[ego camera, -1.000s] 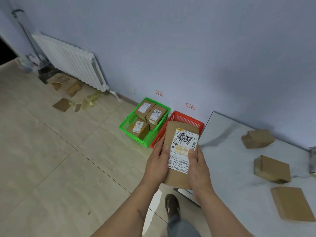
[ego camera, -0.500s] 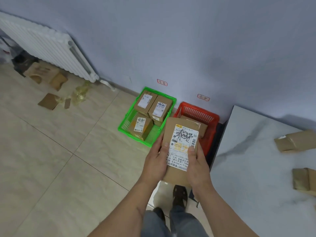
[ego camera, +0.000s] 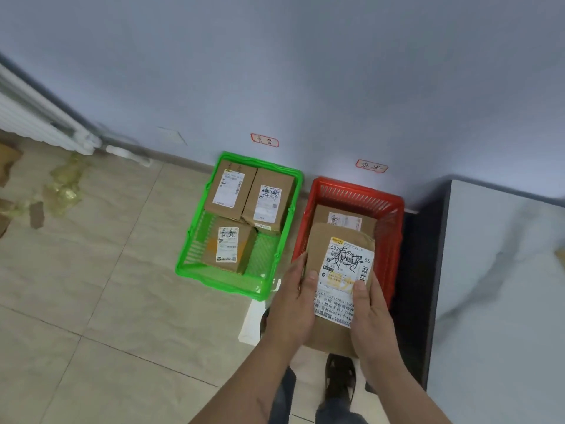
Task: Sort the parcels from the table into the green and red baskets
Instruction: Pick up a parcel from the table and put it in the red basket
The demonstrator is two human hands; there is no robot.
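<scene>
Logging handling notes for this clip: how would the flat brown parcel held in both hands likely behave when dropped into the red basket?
The flat parcel looks stiff: it stays straight though the left hand and right hand grip only its lower part. Probably light. Being flat, it should land without rolling, likely atop the parcel already in the red basket.

This looks like a plain room set up for sorting mail, not a furnished home or shop. A green basket [ego camera: 286,191] and a red basket [ego camera: 394,228] stand side by side on the tiled floor [ego camera: 101,295] against a bare pale wall [ego camera: 305,71], each under its own small handwritten label [ego camera: 264,140] stuck to the wall. Labelled cardboard parcels [ego camera: 234,188] lie in both. A white radiator [ego camera: 33,117] runs along the left, with cardboard scraps [ego camera: 36,214] near it, and a marble-patterned table [ego camera: 501,286] stands at right.
</scene>
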